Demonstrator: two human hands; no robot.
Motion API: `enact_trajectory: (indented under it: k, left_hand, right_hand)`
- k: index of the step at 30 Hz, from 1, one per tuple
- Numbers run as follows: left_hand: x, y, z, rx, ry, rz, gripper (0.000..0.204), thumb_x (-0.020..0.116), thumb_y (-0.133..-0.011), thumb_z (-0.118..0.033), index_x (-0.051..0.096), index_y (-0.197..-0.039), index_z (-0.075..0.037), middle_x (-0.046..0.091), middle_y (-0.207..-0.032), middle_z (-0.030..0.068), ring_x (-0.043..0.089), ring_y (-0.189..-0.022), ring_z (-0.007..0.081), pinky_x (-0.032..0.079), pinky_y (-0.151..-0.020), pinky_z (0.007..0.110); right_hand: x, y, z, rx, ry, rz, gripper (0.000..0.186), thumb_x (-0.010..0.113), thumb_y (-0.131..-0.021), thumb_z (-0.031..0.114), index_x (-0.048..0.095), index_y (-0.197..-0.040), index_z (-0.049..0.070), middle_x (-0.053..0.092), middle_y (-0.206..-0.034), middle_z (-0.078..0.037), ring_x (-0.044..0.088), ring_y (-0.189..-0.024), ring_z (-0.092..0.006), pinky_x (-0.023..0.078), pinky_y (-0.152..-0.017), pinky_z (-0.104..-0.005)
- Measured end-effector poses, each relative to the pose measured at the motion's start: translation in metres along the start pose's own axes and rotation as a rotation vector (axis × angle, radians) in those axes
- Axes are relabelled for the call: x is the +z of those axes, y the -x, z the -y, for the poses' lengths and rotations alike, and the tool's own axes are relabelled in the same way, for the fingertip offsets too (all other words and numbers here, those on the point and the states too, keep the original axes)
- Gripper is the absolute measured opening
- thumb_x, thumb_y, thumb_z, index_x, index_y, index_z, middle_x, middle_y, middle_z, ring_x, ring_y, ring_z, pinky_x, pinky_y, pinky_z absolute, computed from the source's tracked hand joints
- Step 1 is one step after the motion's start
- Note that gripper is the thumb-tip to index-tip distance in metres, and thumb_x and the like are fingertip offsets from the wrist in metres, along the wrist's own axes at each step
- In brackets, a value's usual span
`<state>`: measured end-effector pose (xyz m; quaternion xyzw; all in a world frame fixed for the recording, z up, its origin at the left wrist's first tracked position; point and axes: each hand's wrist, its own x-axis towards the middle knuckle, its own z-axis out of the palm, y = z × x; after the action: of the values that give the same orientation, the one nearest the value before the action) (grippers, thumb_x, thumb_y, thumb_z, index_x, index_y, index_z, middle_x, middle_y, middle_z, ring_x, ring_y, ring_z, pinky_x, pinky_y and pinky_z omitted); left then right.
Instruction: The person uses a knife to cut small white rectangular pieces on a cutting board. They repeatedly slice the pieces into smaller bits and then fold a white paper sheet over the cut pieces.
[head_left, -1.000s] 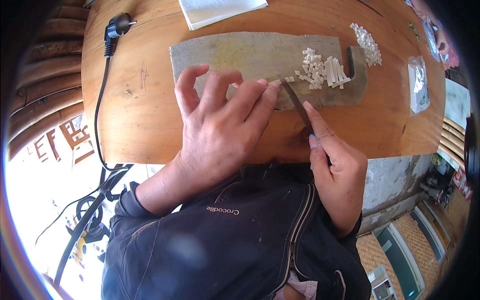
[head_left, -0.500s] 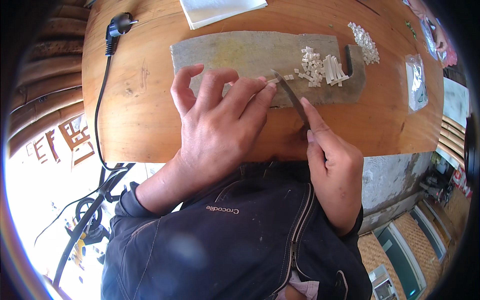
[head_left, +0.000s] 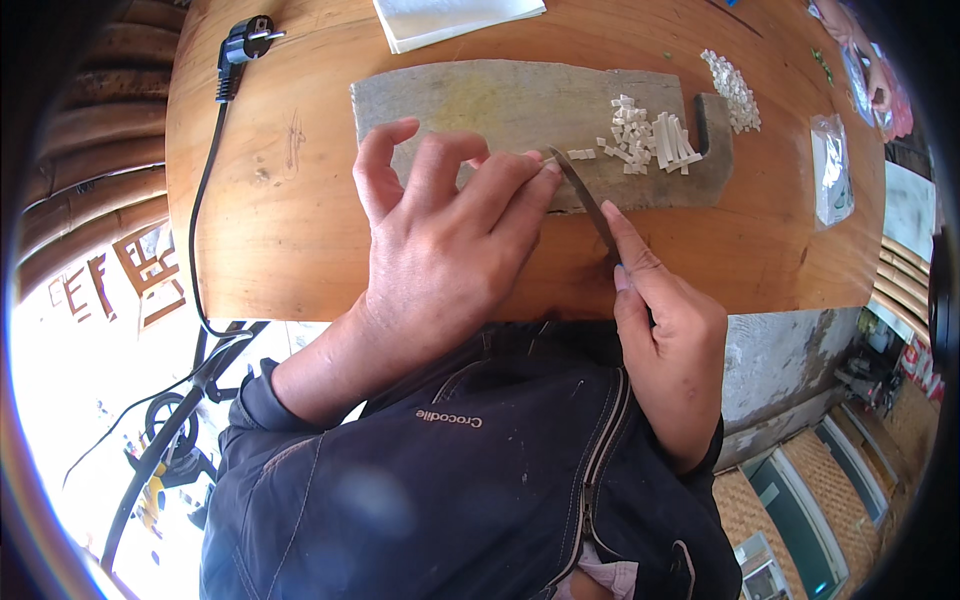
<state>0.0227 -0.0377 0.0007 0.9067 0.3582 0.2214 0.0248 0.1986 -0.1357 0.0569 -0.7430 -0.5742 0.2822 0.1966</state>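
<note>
My left hand (head_left: 440, 230) lies over a grey-brown wooden cutting board (head_left: 560, 95), thumb and index finger pinching a thin pale strip (head_left: 548, 159). What the strip is made of cannot be told. In my right hand (head_left: 672, 315) is a knife (head_left: 588, 203), its dark blade slanting up to the strip's end beside my left fingertips. Just right of the blade lies a short row of cut bits (head_left: 582, 154). Farther right on the board sit a loose pile of small pale pieces (head_left: 628, 128) and several uncut strips (head_left: 671, 142).
Beyond the board's hooked right end is a heap of small white pieces (head_left: 732, 92). A clear plastic packet (head_left: 832, 172) lies at the right, near another person's hand (head_left: 880, 85). White sheets (head_left: 455, 18) rest at the back; a black power plug (head_left: 245, 45) trails its cable leftward.
The knife blade has shifted slightly toward me against the strip, and the bits beside it lie closer in line. Both hands keep their grips; the whole view has moved a little.
</note>
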Motion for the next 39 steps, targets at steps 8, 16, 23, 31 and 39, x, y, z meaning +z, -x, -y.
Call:
enact_trajectory:
  k: [8,16,23,31,39]
  left_hand:
    - [-0.002,0.004,0.004,-0.029,-0.013,0.000,0.037,0.081,-0.078,-0.013,0.078,-0.114,-0.022,0.070,-0.115,-0.0110,0.058,-0.108,0.0165,0.029,-0.112,0.049]
    - [-0.004,0.004,0.003,-0.028,-0.027,0.025,0.039,0.081,-0.077,-0.012,0.078,-0.115,-0.022,0.069,-0.118,-0.0115,0.057,-0.109,0.0166,0.029,-0.112,0.050]
    - [-0.001,0.003,0.004,-0.028,-0.003,-0.007,0.037,0.081,-0.077,-0.012,0.079,-0.113,-0.021,0.069,-0.117,-0.0106,0.058,-0.107,0.0176,0.031,-0.111,0.049]
    - [-0.002,-0.002,0.016,-0.064,0.273,-0.059,0.034,0.080,-0.079,-0.008,0.078,-0.113,-0.012,0.076,-0.112,-0.0005,0.064,-0.100,0.0218,0.041,-0.098,0.037]
    - [0.009,-0.003,0.020,-0.150,0.422,-0.185,0.028,0.076,-0.081,-0.005,0.075,-0.107,-0.014,0.073,-0.108,-0.0002,0.063,-0.097,0.0227,0.041,-0.096,0.039]
  right_hand:
    - [0.006,0.001,-0.006,-0.058,-0.021,-0.041,0.060,0.063,-0.089,-0.008,0.062,-0.145,0.012,0.064,-0.085,-0.021,0.066,-0.069,-0.0270,0.053,-0.067,-0.0379]
    - [0.001,-0.001,0.002,-0.006,-0.062,0.014,0.053,0.061,-0.093,-0.010,0.065,-0.142,0.010,0.071,-0.106,-0.028,0.068,-0.078,-0.0148,0.054,-0.077,-0.0293]
    - [0.004,-0.003,0.003,-0.047,0.002,0.007,0.054,0.060,-0.092,-0.010,0.064,-0.142,0.009,0.072,-0.100,-0.027,0.066,-0.073,-0.0176,0.054,-0.075,-0.0305]
    - [-0.006,0.002,-0.002,0.109,-0.186,0.012,0.048,0.059,-0.097,-0.006,0.064,-0.143,0.008,0.072,-0.085,-0.017,0.057,-0.068,-0.0103,0.052,-0.068,-0.0299]
    - [0.004,-0.005,-0.004,-0.070,-0.083,0.028,0.059,0.062,-0.090,-0.007,0.061,-0.146,0.012,0.064,-0.078,-0.020,0.066,-0.065,-0.0330,0.053,-0.064,-0.0400]
